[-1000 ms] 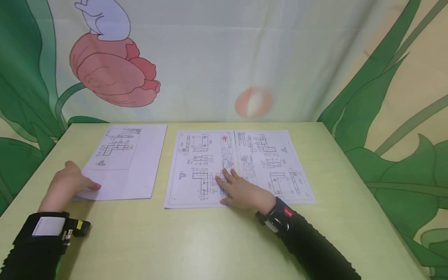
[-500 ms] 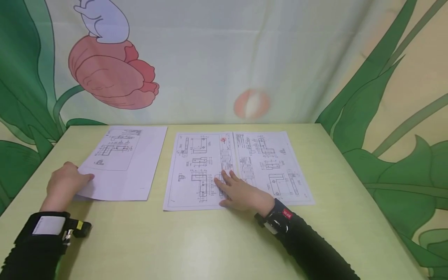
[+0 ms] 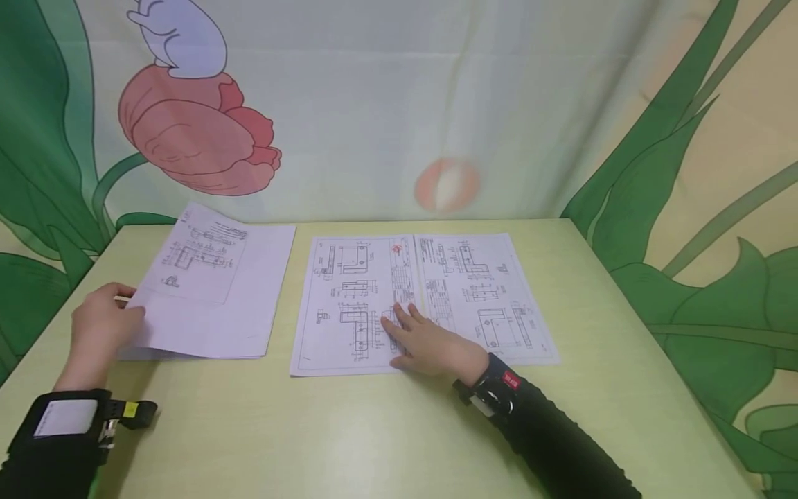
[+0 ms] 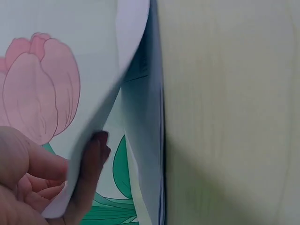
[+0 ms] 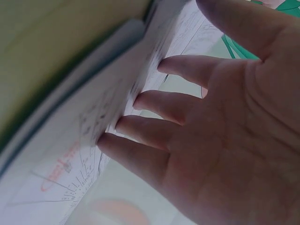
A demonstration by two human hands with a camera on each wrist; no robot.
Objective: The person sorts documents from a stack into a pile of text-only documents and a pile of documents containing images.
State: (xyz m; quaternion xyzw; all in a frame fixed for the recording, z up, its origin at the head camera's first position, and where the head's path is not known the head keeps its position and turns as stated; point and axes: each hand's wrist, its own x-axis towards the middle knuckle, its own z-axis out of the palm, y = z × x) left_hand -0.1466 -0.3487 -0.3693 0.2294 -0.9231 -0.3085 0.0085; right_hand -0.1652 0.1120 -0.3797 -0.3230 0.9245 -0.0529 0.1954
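At the left of the table, my left hand point(image 3: 106, 322) pinches the near left edge of a printed sheet of paper point(image 3: 193, 322) between thumb and fingers. That sheet is lifted and bowed; its far left corner stands up off the table. Beneath it lies more paper point(image 4: 145, 126), seen edge-on in the left wrist view. My right hand point(image 3: 439, 348) rests with spread, straight fingers on the drawing sheets in the middle. The left drawing sheet point(image 3: 330, 291) and the right drawing sheet point(image 3: 508, 298) show L-shaped parts. The right wrist view shows fingertips point(image 5: 105, 140) against the paper.
The pale yellow table point(image 3: 324, 430) runs back to a printed curtain point(image 3: 349, 104) with flowers and leaves. A strip of bare tabletop separates the left papers from the middle ones. Each wrist wears a black strapped device point(image 3: 499, 384).
My left hand has slid leftward, gone from pressing on the top sheet to gripping its edge, and raised it so its far corner lifts. The right hand has stayed in place.
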